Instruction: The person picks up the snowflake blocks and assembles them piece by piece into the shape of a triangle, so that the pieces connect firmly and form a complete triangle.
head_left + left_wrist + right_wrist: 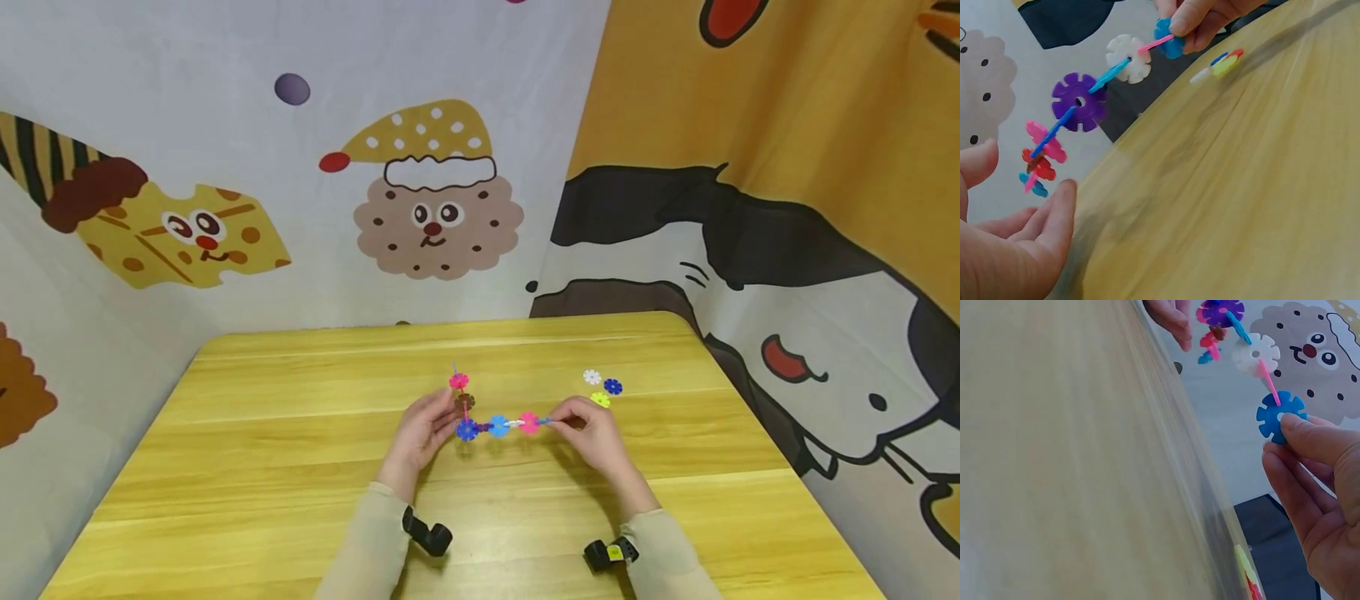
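Observation:
A chain of slotted flower-shaped plastic discs [498,426] is held up over the table, bent like an L in the head view. My right hand [592,433] pinches the blue disc [1270,420] at the chain's right end between thumb and fingers. Along from it, the left wrist view shows a white disc [1127,59] and a purple disc [1079,103]. Pink, red and light blue discs hang at the far end. Beside that end is my left hand [423,429], its thumb and fingers spread apart with nothing gripped between them.
Loose discs lie on the wooden table [262,467] beyond my right hand: a white disc [592,377], a dark blue disc [613,387] and a yellow disc [600,400]. A red edge [1238,52] shows by them in the left wrist view. A printed curtain [247,50] hangs behind the table.

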`<move>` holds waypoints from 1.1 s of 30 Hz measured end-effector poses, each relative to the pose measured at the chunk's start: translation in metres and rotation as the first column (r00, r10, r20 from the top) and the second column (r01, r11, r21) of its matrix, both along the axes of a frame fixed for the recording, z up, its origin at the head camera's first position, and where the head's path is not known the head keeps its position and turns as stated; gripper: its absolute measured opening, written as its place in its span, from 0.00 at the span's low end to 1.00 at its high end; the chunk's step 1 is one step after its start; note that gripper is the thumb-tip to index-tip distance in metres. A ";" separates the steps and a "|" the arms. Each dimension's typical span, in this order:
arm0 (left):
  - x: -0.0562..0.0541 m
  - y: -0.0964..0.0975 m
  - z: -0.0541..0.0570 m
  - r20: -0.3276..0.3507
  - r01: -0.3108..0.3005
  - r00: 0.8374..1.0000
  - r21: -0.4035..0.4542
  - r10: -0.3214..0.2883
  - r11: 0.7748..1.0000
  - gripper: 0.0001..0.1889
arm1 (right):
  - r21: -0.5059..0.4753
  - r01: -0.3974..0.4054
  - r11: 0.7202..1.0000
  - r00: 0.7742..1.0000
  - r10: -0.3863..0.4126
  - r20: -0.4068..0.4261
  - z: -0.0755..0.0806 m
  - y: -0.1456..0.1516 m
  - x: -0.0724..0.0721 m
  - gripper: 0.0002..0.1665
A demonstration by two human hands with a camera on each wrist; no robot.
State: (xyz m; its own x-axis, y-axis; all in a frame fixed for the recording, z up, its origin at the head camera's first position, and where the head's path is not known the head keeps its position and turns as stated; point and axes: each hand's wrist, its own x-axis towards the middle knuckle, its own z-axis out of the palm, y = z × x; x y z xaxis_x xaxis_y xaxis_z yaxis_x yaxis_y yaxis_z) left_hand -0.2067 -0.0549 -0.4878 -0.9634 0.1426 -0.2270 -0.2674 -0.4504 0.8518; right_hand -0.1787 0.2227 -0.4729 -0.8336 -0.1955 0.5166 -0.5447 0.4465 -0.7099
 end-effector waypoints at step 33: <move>-0.014 -0.003 0.001 -0.082 -0.065 0.995 -0.219 0.048 0.974 0.22 | 0.093 -0.121 0.988 0.978 0.102 0.184 -0.030 0.004 -0.020 0.10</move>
